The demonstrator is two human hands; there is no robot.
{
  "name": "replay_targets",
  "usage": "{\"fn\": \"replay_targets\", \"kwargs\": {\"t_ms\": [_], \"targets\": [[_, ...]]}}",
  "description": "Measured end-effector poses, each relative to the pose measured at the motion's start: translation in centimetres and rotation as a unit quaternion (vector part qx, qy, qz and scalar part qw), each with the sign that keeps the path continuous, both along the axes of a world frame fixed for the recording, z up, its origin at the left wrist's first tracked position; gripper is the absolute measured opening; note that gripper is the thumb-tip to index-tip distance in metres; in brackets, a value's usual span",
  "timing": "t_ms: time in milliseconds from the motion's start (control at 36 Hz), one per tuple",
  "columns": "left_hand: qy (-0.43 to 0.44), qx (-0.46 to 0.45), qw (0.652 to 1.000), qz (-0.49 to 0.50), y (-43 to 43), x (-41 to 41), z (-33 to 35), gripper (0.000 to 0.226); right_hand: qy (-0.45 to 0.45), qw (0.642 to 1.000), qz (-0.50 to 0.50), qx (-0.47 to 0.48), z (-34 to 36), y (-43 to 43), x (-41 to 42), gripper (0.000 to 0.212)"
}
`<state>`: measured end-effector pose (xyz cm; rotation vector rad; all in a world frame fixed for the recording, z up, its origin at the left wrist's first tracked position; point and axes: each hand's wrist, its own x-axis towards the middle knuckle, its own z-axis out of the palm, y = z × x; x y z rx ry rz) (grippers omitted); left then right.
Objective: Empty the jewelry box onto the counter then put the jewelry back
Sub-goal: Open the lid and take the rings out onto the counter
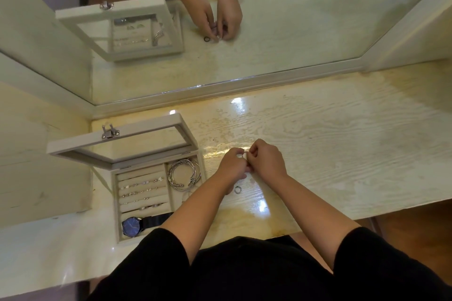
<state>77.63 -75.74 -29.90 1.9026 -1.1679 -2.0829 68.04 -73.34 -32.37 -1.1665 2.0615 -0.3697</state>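
Silver ring point(245, 154) was pinched between the fingertips of my left hand point(231, 166) and right hand point(266, 160), just right of the jewelry box point(115, 205). The box looked mostly full, so I'd guess I was refilling. Next move: seat it in a slot, then grab the dark ring point(237, 189) lying right of the box.

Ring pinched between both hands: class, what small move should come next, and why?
Probably lay the held ring on the counter beside the dark ring: the jewelry box still holds rows of rings, bangles and a watch, so emptying seems unfinished.
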Motion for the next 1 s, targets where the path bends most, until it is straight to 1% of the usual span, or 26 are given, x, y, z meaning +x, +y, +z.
{"fn": "replay_targets", "kwargs": {"t_ms": [139,333,500,583,722,889,1000], "targets": [[0.003,-0.001,1.0,-0.01,0.0,0.1,-0.1,0.036,0.004,1.0,-0.001,0.007,0.1,-0.1,0.2,0.013],[0.022,0.004,1.0,-0.015,0.2,0.8,0.2,0.043,0.0,1.0,-0.013,0.009,0.4,-0.2,0.2,0.016],[0.057,-0.013,0.998,0.022,0.3,2.8,1.5,0.029,0.013,0.999,-0.037,-0.023,0.8,0.1,1.1,0.013],[0.065,-0.018,0.997,0.036,0.5,4.4,2.0,0.023,0.02,0.998,-0.027,-0.054,1.3,0.0,2.5,0.012],[0.054,-0.033,0.998,0.028,1.2,7.2,2.6,0.023,-0.003,0.996,0.005,-0.084,2.0,-0.1,5.6,0.01],[0.045,-0.046,0.996,0.058,2.3,11.2,2.7,0.027,-0.04,0.993,0.05,-0.098,2.5,0.4,9.5,0.01],[0.039,-0.045,0.995,0.082,3.2,14.0,2.6,0.026,-0.057,0.99,0.096,-0.083,2.4,0.9,12.0,0.014]]}}
